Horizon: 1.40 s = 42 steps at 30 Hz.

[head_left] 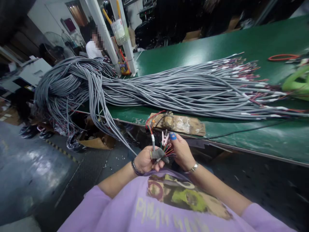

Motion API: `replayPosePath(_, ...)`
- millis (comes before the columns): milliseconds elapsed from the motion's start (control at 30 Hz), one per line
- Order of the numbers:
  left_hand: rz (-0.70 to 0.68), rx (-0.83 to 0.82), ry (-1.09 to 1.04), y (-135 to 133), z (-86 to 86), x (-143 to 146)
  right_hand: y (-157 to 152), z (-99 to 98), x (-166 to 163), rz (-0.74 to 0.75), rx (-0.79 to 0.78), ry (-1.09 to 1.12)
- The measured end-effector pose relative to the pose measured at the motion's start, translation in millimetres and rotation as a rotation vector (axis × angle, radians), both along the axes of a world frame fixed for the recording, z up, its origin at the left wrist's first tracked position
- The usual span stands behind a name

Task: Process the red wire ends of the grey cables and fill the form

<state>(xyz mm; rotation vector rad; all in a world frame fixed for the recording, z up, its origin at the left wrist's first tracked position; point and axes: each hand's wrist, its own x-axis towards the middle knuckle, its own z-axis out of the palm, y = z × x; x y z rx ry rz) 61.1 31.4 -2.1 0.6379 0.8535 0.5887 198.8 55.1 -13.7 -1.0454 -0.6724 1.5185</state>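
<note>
My left hand (pixel 145 160) is closed round the end of a grey cable (pixel 153 145), whose stripped coloured wires (pixel 169 150) fan out to the right. My right hand (pixel 181 151) pinches those wire ends beside a small white clip (pixel 165 138); its fingertip wears a blue cover (pixel 173 136). Both hands are held close to my chest, in front of the green table's edge (pixel 241 149). A red and black wire lead (pixel 152 120) runs from the cable end up to a taped brown block (pixel 178 124) on the table.
A big bundle of grey cables (pixel 169 88) lies across the green table and spills over its left end to the floor (pixel 29 174). White posts (pixel 125 35) stand behind. A person in white sits far back. A green object (pixel 296 82) is at right.
</note>
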Motion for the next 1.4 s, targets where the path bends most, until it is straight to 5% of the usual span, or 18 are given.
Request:
replayPosePath(167, 0.004, -0.029, -0.001, 2, -3.0, 2, 5, 1.0, -2, 0.215, -0.21, 0.302)
replayPosePath(700, -0.009, -0.044, 0.026, -2, -2.1, 4, 7, -9.8, -1, 0.257, -0.226, 0.519)
replayPosePath(1067, -0.083, -0.03, -0.015, -8, -2.9, -6, 5, -3.1, 6, 0.258, -0.176, 0.402)
replayPosePath(1400, -0.009, -0.011, -0.055, 0, -10.7, 1, 9, -4.9, 6, 0.27, -0.178, 0.37)
